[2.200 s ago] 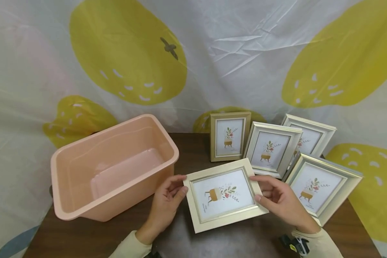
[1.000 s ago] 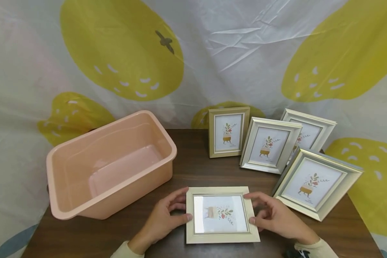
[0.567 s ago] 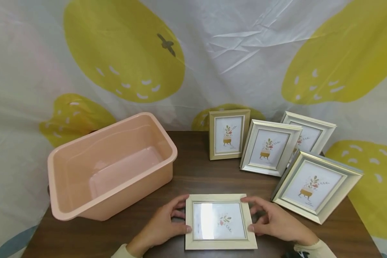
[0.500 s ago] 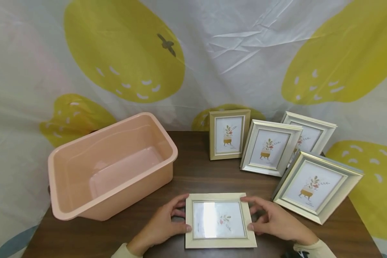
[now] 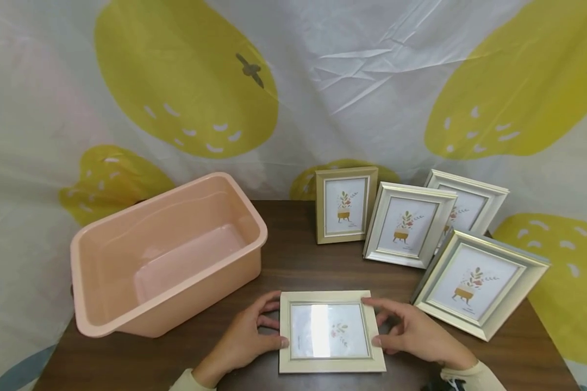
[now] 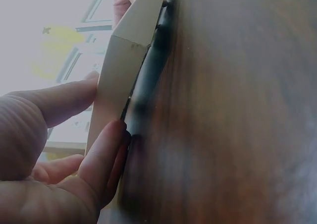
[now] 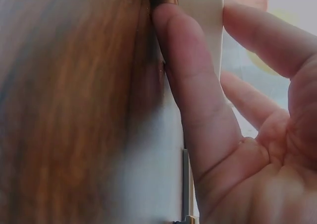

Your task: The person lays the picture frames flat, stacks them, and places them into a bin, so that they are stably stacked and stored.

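Note:
My left hand [image 5: 249, 338] and my right hand [image 5: 411, 331] hold a cream picture frame [image 5: 332, 365] by its two short sides. Both thumbs lie at the front border, with fingers along the outer edges. The frame is face up and sideways, close over the table; a bright reflection covers part of its flower print. In the left wrist view, the fingers [image 6: 99, 159] press the frame's edge [image 6: 116, 70], beside a dark strip between frame and wood. The right wrist view has a finger [image 7: 190, 75] along the frame's side [image 7: 200, 1].
On the left of the brown table [image 5: 293, 271] stands a pink plastic bin [image 5: 210, 282]. Back right are several upright frames: a tan one [image 5: 323, 206], a silver one [image 5: 376, 228], another behind it [image 5: 494, 201], and a larger-looking one [image 5: 494, 320] nearer. A patterned cloth [image 5: 323, 108] hangs behind.
Both hands have brought the cream frame down and toward the table's front, from a tilted, raised pose to a level one. Over the last half second it has barely moved.

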Tool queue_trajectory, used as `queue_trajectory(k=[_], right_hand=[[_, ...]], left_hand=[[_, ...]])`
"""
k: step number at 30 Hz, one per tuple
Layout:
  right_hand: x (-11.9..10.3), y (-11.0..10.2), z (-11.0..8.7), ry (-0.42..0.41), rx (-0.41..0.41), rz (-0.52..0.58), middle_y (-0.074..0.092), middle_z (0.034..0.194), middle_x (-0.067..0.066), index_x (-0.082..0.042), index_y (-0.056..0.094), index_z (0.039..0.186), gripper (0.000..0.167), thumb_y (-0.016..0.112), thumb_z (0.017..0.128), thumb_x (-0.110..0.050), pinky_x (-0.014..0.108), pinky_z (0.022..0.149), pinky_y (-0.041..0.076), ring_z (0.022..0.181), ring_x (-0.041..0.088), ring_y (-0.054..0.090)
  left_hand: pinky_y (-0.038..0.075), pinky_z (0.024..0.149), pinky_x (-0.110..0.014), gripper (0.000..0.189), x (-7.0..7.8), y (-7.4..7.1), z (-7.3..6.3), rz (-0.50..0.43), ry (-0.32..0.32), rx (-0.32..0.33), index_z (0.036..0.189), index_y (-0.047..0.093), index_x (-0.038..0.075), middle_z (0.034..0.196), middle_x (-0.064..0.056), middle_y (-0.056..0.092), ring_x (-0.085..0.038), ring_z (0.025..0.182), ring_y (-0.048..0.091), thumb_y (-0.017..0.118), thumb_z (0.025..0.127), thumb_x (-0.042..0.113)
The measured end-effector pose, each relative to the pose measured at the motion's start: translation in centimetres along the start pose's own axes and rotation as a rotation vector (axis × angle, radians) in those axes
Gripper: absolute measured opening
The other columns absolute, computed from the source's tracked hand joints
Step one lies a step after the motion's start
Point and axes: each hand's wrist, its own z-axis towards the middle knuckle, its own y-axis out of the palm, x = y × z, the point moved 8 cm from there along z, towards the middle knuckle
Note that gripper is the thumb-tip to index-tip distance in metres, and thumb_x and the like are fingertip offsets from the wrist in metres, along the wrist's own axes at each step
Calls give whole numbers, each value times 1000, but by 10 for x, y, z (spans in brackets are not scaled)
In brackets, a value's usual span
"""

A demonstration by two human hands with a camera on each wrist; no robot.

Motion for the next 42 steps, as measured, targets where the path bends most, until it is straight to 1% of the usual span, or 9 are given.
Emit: queue_trajectory(k=[3,6,10,13,21,26,30,35,42], right_hand=[[-3,-1,0,5,8,-1,60,114,24,-12,46,159,77,83,92,-15,37,64,64,63,11,68],[-5,-1,1,15,12,-12,58,113,24,-13,47,160,76,83,93,-16,39,61,64,61,9,65],[-4,-1,0,28,10,-23,55,113,23,-14,46,160,75,81,95,-19,39,57,62,61,9,63],[-1,0,-1,42,1,-6,54,115,24,-13,44,161,74,80,96,-19,40,59,63,67,11,66],[-4,-2,-3,65,-26,-7,53,119,25,-12,41,161,71,75,100,-19,41,63,64,78,17,71],[-13,-6,-4,6,-19,-73,57,120,25,-9,43,159,66,73,101,-19,38,64,63,78,16,72],[-28,-18,-7,-95,76,-188,66,116,19,-7,51,152,57,74,101,-18,30,64,59,76,10,69],[-51,-39,-17,-216,242,-303,74,107,7,-10,59,144,48,75,99,-13,27,67,59,84,7,70],[-90,-70,-42,-348,441,-427,75,101,-7,-11,66,136,48,77,92,3,21,70,57,86,5,71]], left_hand=[[54,93,-26,90,2,-2,0,50,3,26,157,48,19,146,-11,66,-13,104,74,94,79,24],[53,93,-27,89,3,-3,-1,89,-4,41,155,50,20,146,-8,66,-14,105,73,95,79,25],[54,91,-28,88,5,-4,-2,123,-20,39,154,51,17,148,-10,62,-15,106,72,95,78,26],[53,93,-28,88,7,-4,-3,143,-21,37,153,52,14,147,-12,58,-13,106,72,95,77,26],[55,89,-25,77,7,-4,-3,138,-3,-14,148,57,13,142,-8,60,-18,111,71,93,81,23],[53,93,-26,73,7,-4,-3,169,5,-45,148,57,16,135,-3,63,-16,111,71,91,84,24],[51,95,-27,72,7,-4,-2,179,8,-45,147,58,16,131,-2,64,-14,109,71,91,84,25],[51,95,-27,70,4,-5,-1,186,10,-33,145,59,16,126,-2,65,-11,106,71,91,84,23],[49,96,-27,67,2,-5,0,161,12,-17,142,61,19,123,-1,66,-9,102,71,92,83,22]])
